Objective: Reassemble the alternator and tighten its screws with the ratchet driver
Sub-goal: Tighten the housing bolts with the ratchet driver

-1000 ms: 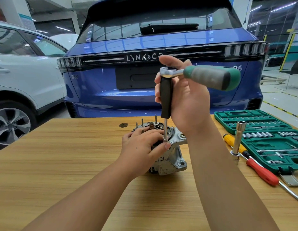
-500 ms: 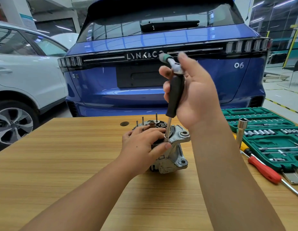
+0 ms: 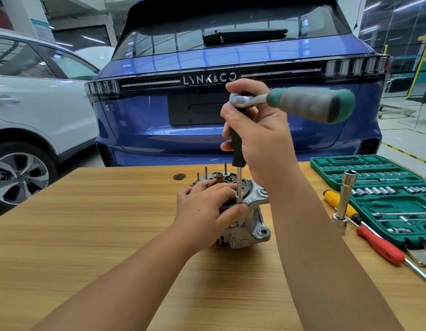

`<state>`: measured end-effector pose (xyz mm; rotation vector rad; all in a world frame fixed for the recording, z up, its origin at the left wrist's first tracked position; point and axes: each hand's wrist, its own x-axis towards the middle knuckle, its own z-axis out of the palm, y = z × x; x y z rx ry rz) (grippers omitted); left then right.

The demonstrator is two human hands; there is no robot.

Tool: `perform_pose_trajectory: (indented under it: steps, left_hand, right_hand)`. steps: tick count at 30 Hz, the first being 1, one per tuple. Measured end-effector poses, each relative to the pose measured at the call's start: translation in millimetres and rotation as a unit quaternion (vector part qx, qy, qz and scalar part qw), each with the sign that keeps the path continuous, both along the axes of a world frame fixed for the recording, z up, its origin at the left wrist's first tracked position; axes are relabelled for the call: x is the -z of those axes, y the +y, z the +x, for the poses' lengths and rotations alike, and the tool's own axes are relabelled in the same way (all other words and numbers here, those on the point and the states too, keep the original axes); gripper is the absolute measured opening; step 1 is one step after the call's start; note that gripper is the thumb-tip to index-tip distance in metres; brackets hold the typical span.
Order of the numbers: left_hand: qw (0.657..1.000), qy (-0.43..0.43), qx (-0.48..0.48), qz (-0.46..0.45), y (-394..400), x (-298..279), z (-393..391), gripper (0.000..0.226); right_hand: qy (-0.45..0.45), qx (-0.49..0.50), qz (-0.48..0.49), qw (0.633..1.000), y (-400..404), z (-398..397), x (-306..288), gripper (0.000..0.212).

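A silver alternator (image 3: 247, 228) stands on the wooden table (image 3: 87, 235) with several studs sticking up from its top. My left hand (image 3: 207, 211) grips its upper part, the thumb beside the socket. My right hand (image 3: 257, 142) holds the black upright shaft of the ratchet driver (image 3: 238, 139), whose socket tip sits on a screw at the alternator's top edge. The ratchet's green and grey handle (image 3: 309, 103) points out to the right at the top of the shaft.
A green socket set case (image 3: 386, 199) lies open at the right. In front of it are a yellow screwdriver (image 3: 333, 201), a red screwdriver (image 3: 379, 244) and an upright silver socket on an extension (image 3: 345, 199). A blue car (image 3: 231, 115) and a white car (image 3: 28, 103) stand behind the table.
The ratchet handle swung from the right round to the far side and is now back pointing right. The shaft is upright again. My left hand stayed on the alternator.
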<state>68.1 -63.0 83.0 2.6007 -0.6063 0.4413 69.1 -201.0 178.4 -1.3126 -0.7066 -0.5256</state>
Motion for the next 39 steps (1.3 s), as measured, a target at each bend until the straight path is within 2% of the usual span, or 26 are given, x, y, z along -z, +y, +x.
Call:
perform_pose_trajectory:
  steps: [3, 6, 9, 13, 15, 17, 20, 22, 23, 25, 26, 28, 30, 32, 34, 38, 39]
  left_hand:
    - [1.0, -0.003, -0.003, -0.001, 0, 1, 0, 0.01]
    - [1.0, -0.006, -0.003, -0.001, 0, 2, 0, 0.012]
    - [1.0, -0.008, -0.006, 0.004, -1, 3, 1, 0.016]
    - [1.0, -0.009, -0.006, -0.001, -1, 4, 1, 0.013]
    - [1.0, -0.012, -0.009, 0.002, -1, 5, 2, 0.019]
    - [1.0, -0.018, -0.01, 0.002, -1, 5, 2, 0.025]
    - [1.0, -0.012, -0.01, 0.008, -1, 5, 3, 0.033]
    - [1.0, -0.008, -0.006, 0.01, -1, 5, 3, 0.025]
    - [1.0, -0.008, -0.006, 0.009, -1, 5, 3, 0.021]
    - [1.0, -0.003, -0.007, 0.005, -1, 5, 3, 0.029]
    - [1.0, -0.004, -0.007, 0.004, -1, 5, 3, 0.037]
    - [1.0, -0.005, -0.007, 0.009, -1, 5, 4, 0.044]
    - [1.0, -0.002, -0.008, 0.015, 0, 4, 4, 0.045]
    - [1.0, -0.004, -0.007, 0.016, 0, 3, 4, 0.045]
    - [1.0, -0.006, -0.005, 0.013, 0, 3, 3, 0.043]
    - [1.0, -0.004, -0.005, 0.009, 0, 3, 3, 0.04]
    - [1.0, -0.004, -0.004, 0.009, -1, 3, 2, 0.04]
  right_hand:
    - [0.004, -0.052, 0.019, 0.998, 1, 1, 0, 0.029]
    - [0.026, -0.15, 0.056, 0.987, -2, 0, -2, 0.042]
    - [0.048, -0.172, 0.076, 0.981, -3, -2, -5, 0.061]
    - [0.089, -0.149, 0.068, 0.983, -5, 0, -11, 0.049]
    - [0.111, -0.103, 0.051, 0.987, -4, 4, -14, 0.036]
    - [0.09, -0.075, 0.031, 0.993, -5, 5, -11, 0.026]
    - [0.041, -0.052, 0.03, 0.997, -7, 2, -4, 0.042]
    - [0.02, 0.018, 0.009, 1.0, -4, -2, -3, 0.055]
    - [0.022, 0.058, 0.011, 0.998, 0, -3, -3, 0.054]
    - [0.044, 0.119, 0.056, 0.99, 5, -6, -6, 0.039]
    - [0.067, 0.119, 0.082, 0.987, 4, -7, -8, 0.028]
    - [0.141, 0.042, 0.131, 0.981, -4, -6, -12, 0.017]
    - [0.22, -0.105, 0.146, 0.959, -17, -6, -16, 0.023]
    - [0.253, -0.216, 0.145, 0.932, -25, -5, -18, 0.033]
    - [0.251, -0.25, 0.148, 0.923, -25, -6, -18, 0.028]
    - [0.215, -0.257, 0.156, 0.929, -20, -6, -13, 0.009]
    - [0.193, -0.256, 0.165, 0.933, -19, -4, -12, 0.012]
